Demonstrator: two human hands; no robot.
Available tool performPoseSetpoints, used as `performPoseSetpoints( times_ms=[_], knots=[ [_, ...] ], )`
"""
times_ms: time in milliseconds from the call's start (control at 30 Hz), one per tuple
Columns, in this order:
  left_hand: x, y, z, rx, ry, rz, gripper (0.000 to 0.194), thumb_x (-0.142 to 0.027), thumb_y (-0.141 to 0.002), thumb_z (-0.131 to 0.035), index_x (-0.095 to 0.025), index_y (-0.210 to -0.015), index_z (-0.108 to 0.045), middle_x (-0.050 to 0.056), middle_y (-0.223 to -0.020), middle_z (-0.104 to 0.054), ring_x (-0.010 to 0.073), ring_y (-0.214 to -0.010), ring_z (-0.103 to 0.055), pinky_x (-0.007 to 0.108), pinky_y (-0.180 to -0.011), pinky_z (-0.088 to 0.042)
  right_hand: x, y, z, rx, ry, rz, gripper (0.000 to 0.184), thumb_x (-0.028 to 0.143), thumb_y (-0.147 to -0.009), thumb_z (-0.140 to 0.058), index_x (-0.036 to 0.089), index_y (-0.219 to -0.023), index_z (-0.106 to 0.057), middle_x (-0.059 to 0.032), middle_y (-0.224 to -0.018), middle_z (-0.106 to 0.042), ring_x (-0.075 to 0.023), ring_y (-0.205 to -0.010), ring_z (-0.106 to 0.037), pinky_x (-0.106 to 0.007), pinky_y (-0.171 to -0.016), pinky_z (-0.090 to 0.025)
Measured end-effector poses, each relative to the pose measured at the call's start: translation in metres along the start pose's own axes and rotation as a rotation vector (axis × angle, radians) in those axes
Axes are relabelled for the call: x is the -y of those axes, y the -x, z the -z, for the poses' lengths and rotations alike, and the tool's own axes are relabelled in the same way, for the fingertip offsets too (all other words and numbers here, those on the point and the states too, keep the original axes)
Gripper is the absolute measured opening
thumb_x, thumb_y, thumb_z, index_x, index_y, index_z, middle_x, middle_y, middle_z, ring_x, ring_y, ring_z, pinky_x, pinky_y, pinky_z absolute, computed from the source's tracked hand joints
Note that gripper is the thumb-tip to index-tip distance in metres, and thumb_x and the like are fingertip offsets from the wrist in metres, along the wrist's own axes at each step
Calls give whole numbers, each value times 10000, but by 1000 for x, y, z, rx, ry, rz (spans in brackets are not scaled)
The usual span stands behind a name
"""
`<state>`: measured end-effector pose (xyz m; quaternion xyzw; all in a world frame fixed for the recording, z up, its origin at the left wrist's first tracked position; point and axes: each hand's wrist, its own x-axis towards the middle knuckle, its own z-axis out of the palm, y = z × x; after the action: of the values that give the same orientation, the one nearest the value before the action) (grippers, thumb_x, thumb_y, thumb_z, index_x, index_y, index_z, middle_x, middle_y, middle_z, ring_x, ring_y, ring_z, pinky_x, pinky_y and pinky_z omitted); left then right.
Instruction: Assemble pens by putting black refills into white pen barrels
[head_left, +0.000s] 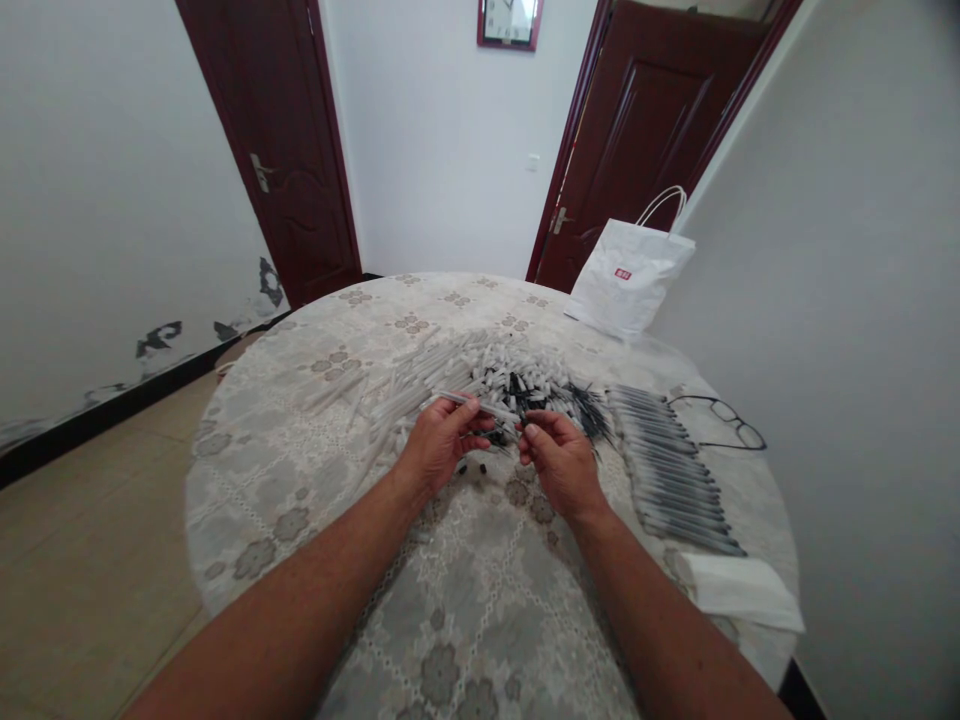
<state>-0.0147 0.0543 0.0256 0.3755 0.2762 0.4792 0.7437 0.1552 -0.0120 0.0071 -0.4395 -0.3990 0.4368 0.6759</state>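
Observation:
Between the thumb and fingers of my left hand (pixel 444 432) is a pale, see-through pen barrel (pixel 491 409), its far end pointing right. My right hand (pixel 556 450) pinches a small dark pen part at that end; the fingertips hide most of it. Just beyond both hands lies a loose pile of pen pieces: long clear barrels (pixel 420 378) on the left, short white pieces (pixel 529 368) at the back, and thin black refills (pixel 589 408) to the right. Two tiny black bits (pixel 482 468) rest on the cloth close to my left hand.
Assembled-looking pens (pixel 675 470) lie in a row on the right of the round table (pixel 465 600), with black-framed glasses (pixel 724 420) beside them. A folded white tissue (pixel 742 590) is near the right edge. A white paper bag (pixel 634 275) stands at the back right.

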Motion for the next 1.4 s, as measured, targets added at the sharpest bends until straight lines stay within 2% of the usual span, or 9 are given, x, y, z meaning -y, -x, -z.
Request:
performPoseSetpoints(
  times_ms=[167, 300, 733, 1033, 1200, 1400],
  knots=[
    [1, 0, -1, 3, -36, -7, 317, -315, -772, -797, -151, -973, -615, 66, -862, -707, 189, -772, -713, 255, -551, -591, 0, 0, 0, 6, 4, 15, 201, 318, -799, -742, 221, -964, -682, -13, -863, -712, -132, -649, -609, -254, -545, -493],
    [1, 1, -1, -8, -70, -17, 314, -329, -775, -791, -151, -970, -620, 70, -875, -707, 191, -778, -713, 255, -547, -588, 1, 0, 2, 7, 22, 20, 220, 336, -795, -746, 215, -968, -686, -7, -817, -699, -129, -621, -605, -257, -544, -489],
    [0, 2, -1, -18, -106, -32, 309, -346, -788, -774, -155, -976, -619, 74, -901, -702, 191, -802, -705, 260, -566, -586, -2, 1, 5, 32, 94, 53, 223, 344, -815, -720, 203, -983, -678, -38, -885, -717, -133, -626, -615, -262, -545, -498],
    [1, 1, -1, -16, -188, -66, 330, -365, -787, -773, -154, -987, -616, 81, -919, -702, 196, -795, -703, 274, -576, -583, 9, 3, 2, 5, 359, 128, 195, 345, -866, -658, 192, -986, -672, 12, -697, -665, -131, -570, -598, -256, -554, -497],
    [2, 0, 0, -13, -215, -60, 321, -376, -789, -770, -152, -966, -622, 79, -899, -705, 199, -783, -703, 280, -575, -580, 6, 5, 4, -46, 511, 238, 196, 338, -870, -652, 198, -1001, -694, -10, -772, -682, -144, -621, -611, -264, -579, -504],
    [3, 0, 1, -5, -222, -49, 323, -396, -787, -768, -147, -946, -636, 83, -871, -717, 191, -755, -703, 268, -574, -568, 3, 6, 6, -48, 649, 396, 154, 294, -893, -624, 223, -1006, -701, -55, -991, -696, -178, -817, -663, -284, -687, -536]
  ],
)
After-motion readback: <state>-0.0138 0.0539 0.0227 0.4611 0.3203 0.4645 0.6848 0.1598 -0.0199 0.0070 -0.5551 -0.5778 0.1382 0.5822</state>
